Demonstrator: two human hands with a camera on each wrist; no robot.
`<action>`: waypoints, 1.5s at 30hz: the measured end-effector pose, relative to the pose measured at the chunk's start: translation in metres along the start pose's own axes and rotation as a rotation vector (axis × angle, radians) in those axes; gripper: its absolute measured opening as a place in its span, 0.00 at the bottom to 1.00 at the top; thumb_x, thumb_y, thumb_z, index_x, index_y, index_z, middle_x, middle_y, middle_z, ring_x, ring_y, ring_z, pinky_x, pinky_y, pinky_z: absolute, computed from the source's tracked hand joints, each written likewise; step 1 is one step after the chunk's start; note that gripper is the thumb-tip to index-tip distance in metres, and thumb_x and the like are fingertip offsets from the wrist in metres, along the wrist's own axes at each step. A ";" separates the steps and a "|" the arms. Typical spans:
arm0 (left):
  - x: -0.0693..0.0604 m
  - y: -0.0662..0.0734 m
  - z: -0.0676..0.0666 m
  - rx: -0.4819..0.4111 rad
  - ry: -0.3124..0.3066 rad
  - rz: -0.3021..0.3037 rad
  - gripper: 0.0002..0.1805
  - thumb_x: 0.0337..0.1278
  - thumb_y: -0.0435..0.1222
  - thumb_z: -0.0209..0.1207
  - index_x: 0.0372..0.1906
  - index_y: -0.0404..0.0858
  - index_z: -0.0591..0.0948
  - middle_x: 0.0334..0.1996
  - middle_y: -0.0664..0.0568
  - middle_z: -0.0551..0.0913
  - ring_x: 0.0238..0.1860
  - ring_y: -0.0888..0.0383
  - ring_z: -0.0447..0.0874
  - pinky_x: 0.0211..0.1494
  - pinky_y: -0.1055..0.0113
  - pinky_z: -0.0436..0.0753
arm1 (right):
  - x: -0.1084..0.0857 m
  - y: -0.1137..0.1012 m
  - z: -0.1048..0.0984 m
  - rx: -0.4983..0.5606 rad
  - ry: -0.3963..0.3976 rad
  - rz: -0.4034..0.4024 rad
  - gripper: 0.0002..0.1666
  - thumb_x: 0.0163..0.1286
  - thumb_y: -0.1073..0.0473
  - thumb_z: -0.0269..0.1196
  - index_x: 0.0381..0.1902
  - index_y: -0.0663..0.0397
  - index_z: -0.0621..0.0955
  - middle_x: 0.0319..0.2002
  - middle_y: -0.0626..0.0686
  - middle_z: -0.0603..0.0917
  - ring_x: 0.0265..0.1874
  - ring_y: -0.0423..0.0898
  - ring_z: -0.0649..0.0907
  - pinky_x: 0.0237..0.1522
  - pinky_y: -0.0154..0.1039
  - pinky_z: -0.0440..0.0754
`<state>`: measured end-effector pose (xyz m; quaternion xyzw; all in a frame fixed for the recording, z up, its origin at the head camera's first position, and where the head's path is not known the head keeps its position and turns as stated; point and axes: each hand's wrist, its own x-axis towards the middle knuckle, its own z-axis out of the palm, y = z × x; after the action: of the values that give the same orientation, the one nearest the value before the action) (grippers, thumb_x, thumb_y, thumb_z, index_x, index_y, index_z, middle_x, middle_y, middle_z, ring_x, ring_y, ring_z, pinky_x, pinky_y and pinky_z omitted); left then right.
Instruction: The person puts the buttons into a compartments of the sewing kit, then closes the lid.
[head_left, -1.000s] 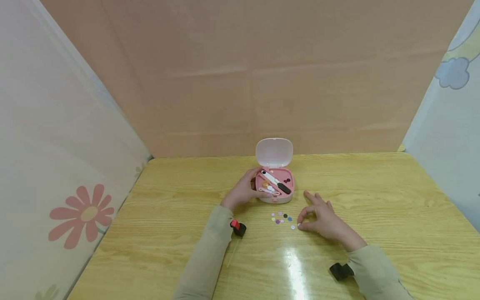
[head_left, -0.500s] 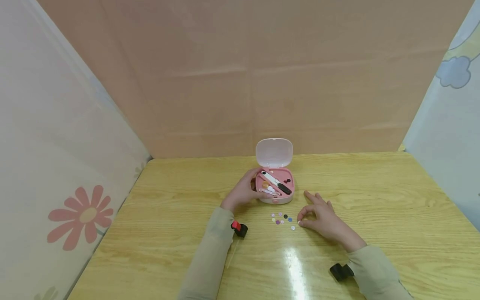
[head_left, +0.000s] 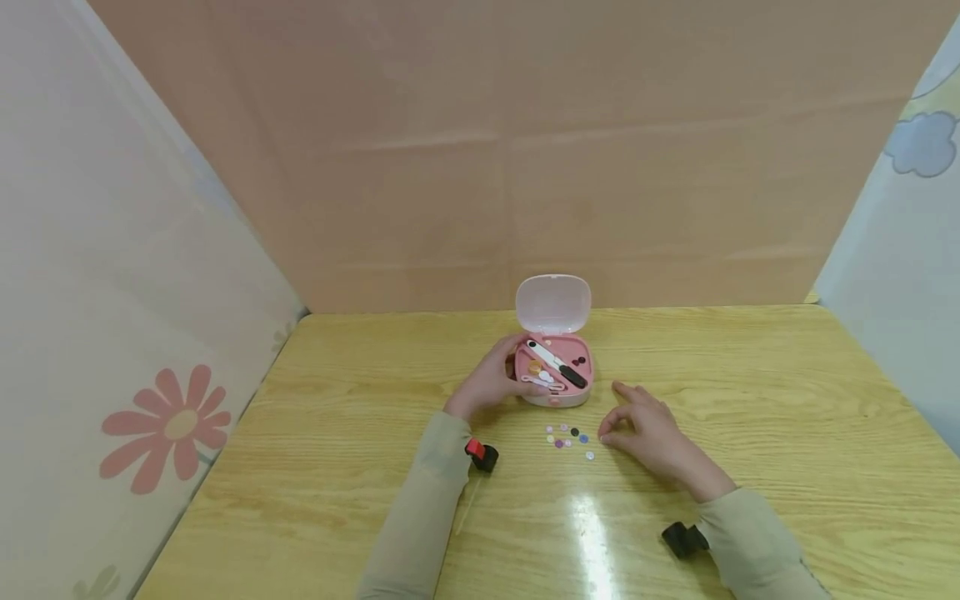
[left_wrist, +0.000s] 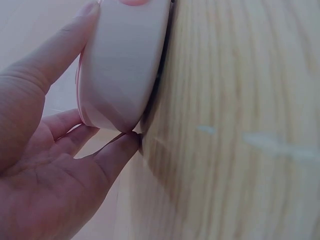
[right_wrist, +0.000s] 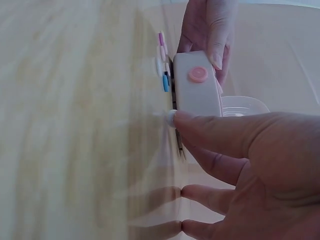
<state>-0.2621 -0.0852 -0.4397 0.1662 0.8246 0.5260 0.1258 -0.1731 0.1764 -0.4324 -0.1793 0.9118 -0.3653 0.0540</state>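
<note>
A pink and white sewing box (head_left: 558, 400) stands on the table with its clear lid (head_left: 553, 305) raised. My left hand (head_left: 489, 380) grips its left side, thumb on the front rim; in the left wrist view several fingers reach round its corner. In the tray lie a white tool with a black handle (head_left: 573, 378), a pale looped band (head_left: 542, 383) and a few dark buttons (head_left: 581, 360). My right hand (head_left: 651, 437) pinches a small white button (right_wrist: 171, 117) between thumb and index finger, low over the table. The other fingers are spread, two fingertips touching the tabletop.
Several loose buttons (head_left: 567, 443) in pink, yellow, purple, black and blue lie in front of the box. A white button (head_left: 589, 456) lies nearer to me. The wooden table (head_left: 360, 383) meets a brown backdrop (head_left: 405, 208) behind.
The right thumb and index finger have risen slightly, away from me, with the white button between them. My left hand and the box look still; the head view has shifted a little.
</note>
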 end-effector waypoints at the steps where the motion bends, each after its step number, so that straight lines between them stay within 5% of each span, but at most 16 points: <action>1: 0.001 0.000 0.000 -0.002 0.001 0.000 0.50 0.41 0.38 0.75 0.72 0.49 0.61 0.65 0.54 0.64 0.61 0.54 0.68 0.63 0.62 0.70 | 0.001 0.000 -0.001 -0.004 0.002 -0.003 0.07 0.60 0.61 0.68 0.24 0.44 0.82 0.66 0.74 0.59 0.64 0.79 0.50 0.58 0.76 0.42; 16: 0.000 0.000 0.002 -0.026 -0.009 0.011 0.50 0.42 0.36 0.75 0.72 0.49 0.61 0.65 0.54 0.64 0.60 0.56 0.69 0.62 0.65 0.70 | 0.013 -0.001 -0.013 0.059 -0.003 -0.026 0.06 0.62 0.66 0.66 0.28 0.51 0.81 0.62 0.77 0.64 0.64 0.79 0.50 0.60 0.74 0.43; 23: 0.002 -0.001 0.002 -0.041 -0.015 0.013 0.51 0.41 0.37 0.75 0.72 0.49 0.61 0.64 0.55 0.64 0.60 0.56 0.69 0.62 0.64 0.71 | 0.019 0.002 -0.013 -0.002 0.074 -0.081 0.07 0.61 0.68 0.66 0.27 0.51 0.81 0.62 0.76 0.66 0.64 0.79 0.51 0.61 0.73 0.43; 45: -0.002 -0.002 0.001 -0.068 -0.019 0.011 0.52 0.41 0.36 0.75 0.73 0.49 0.59 0.65 0.53 0.63 0.60 0.55 0.70 0.61 0.63 0.71 | 0.046 0.005 -0.020 -0.060 0.135 -0.086 0.06 0.61 0.66 0.66 0.28 0.51 0.80 0.65 0.72 0.63 0.65 0.78 0.50 0.60 0.75 0.40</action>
<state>-0.2601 -0.0853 -0.4416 0.1712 0.8040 0.5528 0.1366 -0.2212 0.1755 -0.4199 -0.1946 0.9155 -0.3510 -0.0287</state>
